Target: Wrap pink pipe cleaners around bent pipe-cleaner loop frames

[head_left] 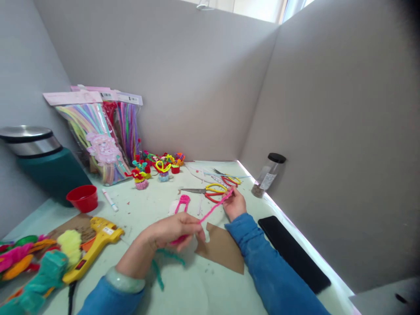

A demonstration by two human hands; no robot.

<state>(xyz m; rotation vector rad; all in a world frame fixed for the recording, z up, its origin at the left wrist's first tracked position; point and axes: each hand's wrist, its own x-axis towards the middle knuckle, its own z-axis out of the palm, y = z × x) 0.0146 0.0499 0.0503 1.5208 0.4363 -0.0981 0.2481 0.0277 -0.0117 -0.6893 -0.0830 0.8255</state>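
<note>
A pink pipe cleaner (213, 210) runs slantwise between my two hands. My left hand (175, 229) pinches its lower end, and more pink shows under the fingers. The upper end is gripped in the fingertips of my right hand (235, 204). Just beyond my left hand lies a pink pipe-cleaner shape (183, 200), bent into a loop with two legs. Teal pipe-cleaner pieces (158, 271) rest below my left hand. Under my right forearm a piece of brown cardboard (223, 251) is partly covered. Scissors with red and yellow handles (213, 189) lie just left of my right hand.
At left are a yellow glue gun (95, 249), a red cup (83, 199), a teal flask (49, 166) and a marker (110, 200). Small pipe-cleaner figures (141, 180) and packaged pipe cleaners (98, 135) stand behind. A black phone-like slab (292, 251) and a jar (267, 177) are at right.
</note>
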